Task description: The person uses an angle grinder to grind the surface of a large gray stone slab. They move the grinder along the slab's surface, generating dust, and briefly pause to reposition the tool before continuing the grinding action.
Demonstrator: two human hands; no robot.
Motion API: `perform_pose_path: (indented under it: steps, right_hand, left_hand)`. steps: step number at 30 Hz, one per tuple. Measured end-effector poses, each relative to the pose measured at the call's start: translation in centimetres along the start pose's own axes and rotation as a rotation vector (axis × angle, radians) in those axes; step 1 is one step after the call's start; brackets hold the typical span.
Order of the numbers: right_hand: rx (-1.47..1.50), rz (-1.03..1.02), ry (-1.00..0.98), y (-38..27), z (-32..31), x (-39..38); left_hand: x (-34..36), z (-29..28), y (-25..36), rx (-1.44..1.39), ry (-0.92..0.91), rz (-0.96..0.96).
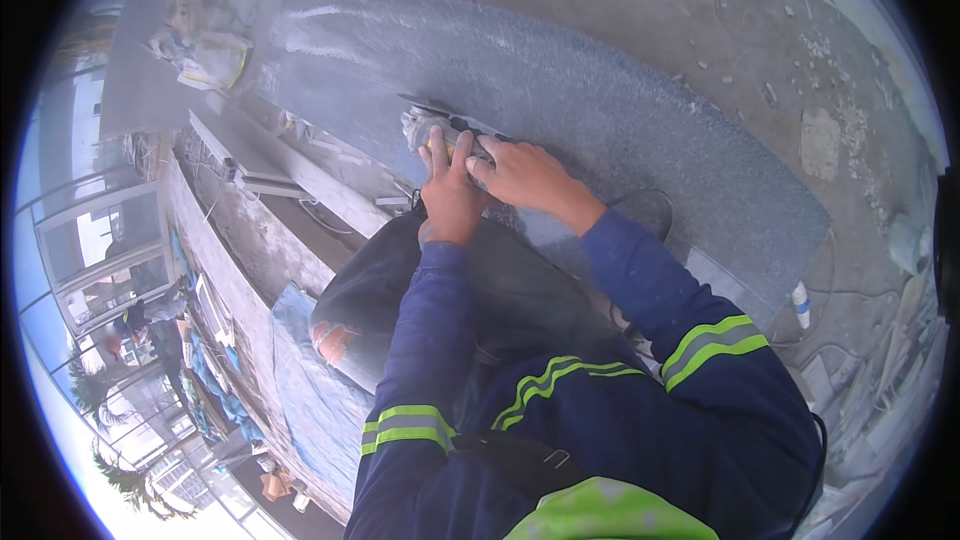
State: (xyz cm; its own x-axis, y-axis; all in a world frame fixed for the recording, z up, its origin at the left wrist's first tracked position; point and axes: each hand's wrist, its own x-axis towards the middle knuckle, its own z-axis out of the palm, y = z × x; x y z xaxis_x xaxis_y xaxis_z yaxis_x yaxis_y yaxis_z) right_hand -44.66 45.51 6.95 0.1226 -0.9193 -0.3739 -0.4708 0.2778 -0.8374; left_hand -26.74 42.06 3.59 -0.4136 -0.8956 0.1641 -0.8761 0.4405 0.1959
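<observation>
- Far left, between eight and nine o'clock from the two hands (twelve being the top of the view), stands a glazed wall (85,240).
- A pale, crumpled bundle (212,58) lies near ten o'clock, just beside the slab's left end.
- Long boards (240,162) lie at nine o'clock, on the near side of the slab.
- A dusty blue sheet (310,365) spreads between seven and eight o'clock.
- The angle grinder (413,128) is under the fingers, its head poking out at ten o'clock and its dark disc (428,103) just past that, over the slab; whether the disc touches the stone I cannot tell.
- The left hand (453,195) lies over the grinder, holding it with fingers parted.
- The right hand (530,172) is curled round the grinder's body, just beside the left hand at two o'clock.
- The grey stone slab (620,120) sweeps past the grip from ten o'clock through twelve to four.
- A white-and-blue bottle-like object (801,306) stands near four o'clock, just off the slab's right end.
</observation>
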Motion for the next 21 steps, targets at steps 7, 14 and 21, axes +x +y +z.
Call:
perform_pose_path:
  steps: [7,14,21]
  right_hand:
    - [0.049,0.030,-0.027,0.4,-1.6,-2.6]
    - [0.022,0.037,-0.044,0.6,-1.6,-2.4]
    - [0.131,0.048,-0.085,-1.7,-2.0,0.0]
  left_hand:
    - [-1.3,-0.7,2.2,-0.023,-0.020,-0.003]
    - [-1.1,0.3,2.6,-0.062,0.025,0.027]
    - [-0.1,0.5,0.8,-0.020,0.027,0.034]
